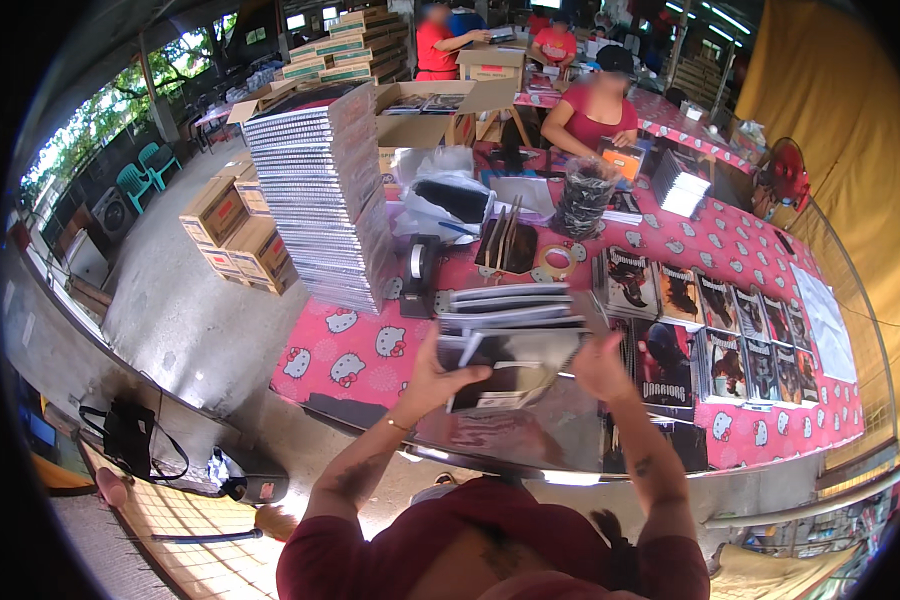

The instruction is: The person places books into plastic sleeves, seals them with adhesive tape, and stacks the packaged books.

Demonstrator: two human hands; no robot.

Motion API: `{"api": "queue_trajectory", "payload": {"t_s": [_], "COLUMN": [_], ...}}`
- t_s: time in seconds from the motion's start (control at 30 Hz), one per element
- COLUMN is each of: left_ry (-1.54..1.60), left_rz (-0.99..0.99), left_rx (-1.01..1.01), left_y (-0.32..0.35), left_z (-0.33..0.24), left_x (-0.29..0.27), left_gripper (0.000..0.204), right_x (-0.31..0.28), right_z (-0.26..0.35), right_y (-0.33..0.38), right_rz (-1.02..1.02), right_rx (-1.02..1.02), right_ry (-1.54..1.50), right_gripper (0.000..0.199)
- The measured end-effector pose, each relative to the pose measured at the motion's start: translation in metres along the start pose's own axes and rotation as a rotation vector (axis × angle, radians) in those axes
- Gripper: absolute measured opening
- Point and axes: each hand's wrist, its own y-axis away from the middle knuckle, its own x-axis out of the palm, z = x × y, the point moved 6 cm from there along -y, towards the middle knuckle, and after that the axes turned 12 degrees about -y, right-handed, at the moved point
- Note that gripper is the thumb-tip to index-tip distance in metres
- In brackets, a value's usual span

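In front of me, a stack of spiral notebooks [515,350] with dark, shiny covers is held up over the near edge of the table. My left hand [440,378] is closed round its left side, thumb lying across the front. My right hand [602,368] grips the opposite side, its fingers partly hidden and slightly blurred. To the left rises a tall pile of spiral notebooks [315,200]. Beside it stands a black tape dispenser [420,275]. Rows of picture-covered notebooks [730,310] lie on the right, with a dark-covered one [662,365] near my right hand.
The pink patterned tablecloth [370,345] covers the table. A tape roll [556,262], a black bag-lined bin [582,198] and plastic-wrapped goods [445,200] stand behind the stack. Across the table, a person [595,110] handles an orange notebook. Cardboard boxes [235,225] sit on the left floor.
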Motion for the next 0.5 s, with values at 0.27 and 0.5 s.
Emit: {"api": "queue_trajectory", "payload": {"t_s": [0.27, 0.5], "left_ry": [-0.179, -0.037], "left_rz": [-0.097, -0.283], "left_rx": [-0.179, -0.247], "left_y": [0.044, 0.065], "left_z": [0.032, 0.108], "left_x": [-0.197, -0.254], "left_gripper": [0.067, 0.069], "right_x": [0.213, 0.273], "right_z": [-0.072, -0.166], "right_y": [-0.099, -0.128], "right_rz": [0.264, 0.244], "right_rx": [-0.233, -0.22], "right_ry": [-0.015, 0.003], "right_gripper": [0.092, 0.108]}}
